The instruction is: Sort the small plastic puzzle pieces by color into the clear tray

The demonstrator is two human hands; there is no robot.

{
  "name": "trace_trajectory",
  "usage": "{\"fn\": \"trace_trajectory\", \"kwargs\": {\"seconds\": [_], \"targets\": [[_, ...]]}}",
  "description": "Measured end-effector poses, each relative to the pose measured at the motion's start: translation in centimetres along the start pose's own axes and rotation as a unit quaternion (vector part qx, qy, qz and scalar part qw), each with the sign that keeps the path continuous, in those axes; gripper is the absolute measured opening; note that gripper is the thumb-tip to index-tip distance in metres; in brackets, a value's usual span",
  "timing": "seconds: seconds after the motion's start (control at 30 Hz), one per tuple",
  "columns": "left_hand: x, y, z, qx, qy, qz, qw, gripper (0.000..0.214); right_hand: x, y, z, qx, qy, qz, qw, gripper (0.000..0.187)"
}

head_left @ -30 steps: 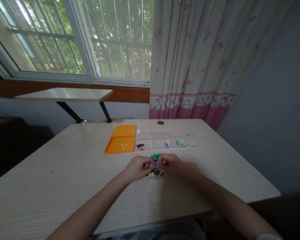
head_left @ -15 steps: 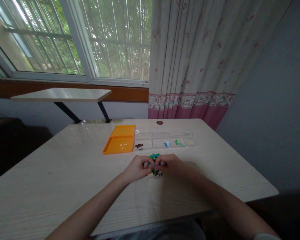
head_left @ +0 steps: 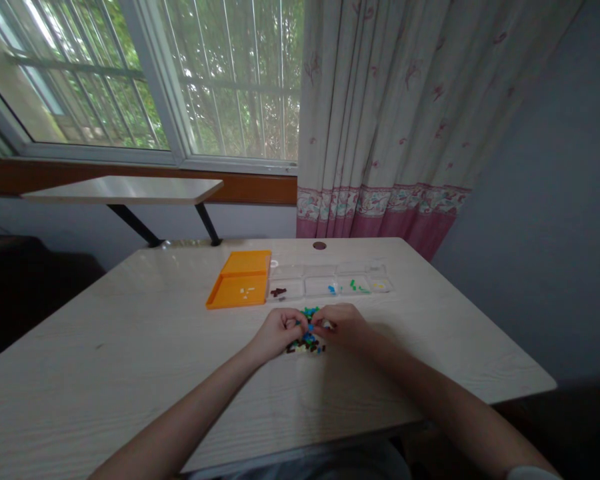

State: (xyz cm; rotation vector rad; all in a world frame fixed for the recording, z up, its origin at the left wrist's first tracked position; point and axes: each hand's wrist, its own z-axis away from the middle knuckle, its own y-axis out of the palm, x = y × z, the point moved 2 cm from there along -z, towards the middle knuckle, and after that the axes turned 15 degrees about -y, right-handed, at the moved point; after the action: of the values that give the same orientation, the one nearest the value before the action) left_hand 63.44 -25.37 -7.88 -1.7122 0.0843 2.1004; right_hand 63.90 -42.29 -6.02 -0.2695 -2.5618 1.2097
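Just under the fingertips of both hands, on a pale wood-grained desk [head_left: 180, 360], lies a small heap of tiny plastic pieces [head_left: 307, 339]. The left hand [head_left: 280, 331] comes in from one side, thumb and forefinger curved into a narrow loop; the right hand [head_left: 345, 325] faces it, its fingertips likewise bunched. The two sets of fingertips almost meet, and a blue piece [head_left: 311, 327] shows in the slim gap between them. Whether it is pinched by one hand, by both, or lies on the heap behind, I cannot tell.

Both hands seem to work low over the heap so that such small bits stay within easy reach of either. Beyond the fingers, a clear compartment tray [head_left: 320, 285] stretches from side to side, and past the left fingertips, at its left end, lies an unfolded orange case [head_left: 222, 295]. Pieces appear grouped there by colour, probably to keep them apart: white pieces [head_left: 251, 289] in the case, then dark brown pieces [head_left: 279, 292], blue, green pieces [head_left: 353, 285] and yellow across the tray, running from left to right.

The heap is mixed: bright blue and green on the side farther from the wearer, blue, dark brown and cream on the nearer side, partly covered by the fingers. Single shapes are too small to make out.
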Motion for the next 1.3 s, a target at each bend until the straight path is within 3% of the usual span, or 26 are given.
{"fn": "trace_trajectory", "kwargs": {"seconds": [0.53, 0.73, 0.93, 1.03, 1.13, 1.2, 1.3], "targets": [[0.0, -0.1, 0.0, -0.014, 0.007, 0.031, 0.999, 0.015, -0.1, 0.1, 0.2, -0.018, -0.023, 0.037, 0.999, 0.015], [0.0, -0.1, 0.0, -0.015, 0.018, 0.023, 0.999, 0.029, -0.2, 0.0, 0.2, -0.039, -0.028, 0.028, 0.998, 0.015], [-0.2, -0.9, 0.2, -0.062, 0.043, -0.076, 0.994, 0.035, -1.0, -1.1, 0.3, -0.104, -0.015, 0.057, 0.993, 0.015], [-0.6, -1.8, 0.6, -0.123, 0.061, -0.225, 0.965, 0.031, -1.7, -2.5, 0.4, -0.146, 0.027, 0.092, 0.985, 0.016], [-1.2, -2.5, 1.0, -0.173, 0.074, -0.384, 0.904, 0.027, -2.4, -3.8, 0.6, -0.177, 0.091, 0.112, 0.974, 0.019], [-1.5, -2.7, 1.2, -0.186, 0.072, -0.439, 0.876, 0.026, -2.8, -4.4, 0.8, -0.197, 0.126, 0.112, 0.966, 0.02], [-1.7, -2.6, 1.3, -0.19, 0.063, -0.469, 0.86, 0.026, -3.1, -4.5, 1.0, -0.218, 0.151, 0.102, 0.959, 0.022]]}}
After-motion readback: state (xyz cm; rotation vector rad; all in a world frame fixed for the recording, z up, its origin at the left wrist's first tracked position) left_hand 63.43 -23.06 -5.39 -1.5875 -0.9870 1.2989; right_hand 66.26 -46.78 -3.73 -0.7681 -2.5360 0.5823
